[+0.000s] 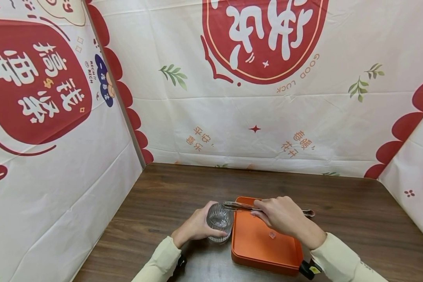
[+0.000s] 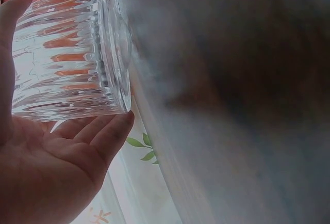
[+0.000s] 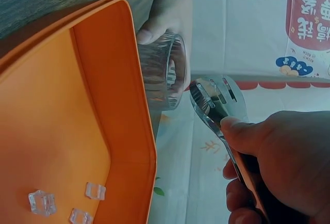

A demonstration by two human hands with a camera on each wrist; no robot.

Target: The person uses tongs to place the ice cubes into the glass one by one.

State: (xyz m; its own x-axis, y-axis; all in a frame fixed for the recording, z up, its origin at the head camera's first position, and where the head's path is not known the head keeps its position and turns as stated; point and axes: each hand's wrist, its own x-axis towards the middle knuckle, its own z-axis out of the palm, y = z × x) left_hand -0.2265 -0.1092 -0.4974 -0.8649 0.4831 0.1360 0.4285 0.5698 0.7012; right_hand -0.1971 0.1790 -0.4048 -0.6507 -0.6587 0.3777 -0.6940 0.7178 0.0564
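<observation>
My left hand (image 1: pixel 194 226) holds a clear ribbed glass (image 1: pixel 219 222) from its left side, thumb and fingers on opposite walls. In the left wrist view the ribbed wall of the glass (image 2: pixel 62 61) lies against the palm side. I cannot tell whether its base touches the table. My right hand (image 1: pixel 285 214) grips metal tongs (image 1: pixel 308 213), whose wide ends are near the glass's mouth. In the right wrist view the slotted ends of the tongs (image 3: pixel 214 100) sit close together; whether they pinch anything is unclear.
An orange rectangular tray (image 1: pixel 257 250) stands right of the glass, under my right hand. Inside lie several clear cubes (image 3: pixel 42 203). The brown wooden table (image 1: pixel 169 184) ends at printed white cloth walls (image 1: pixel 183 109) at the back and sides.
</observation>
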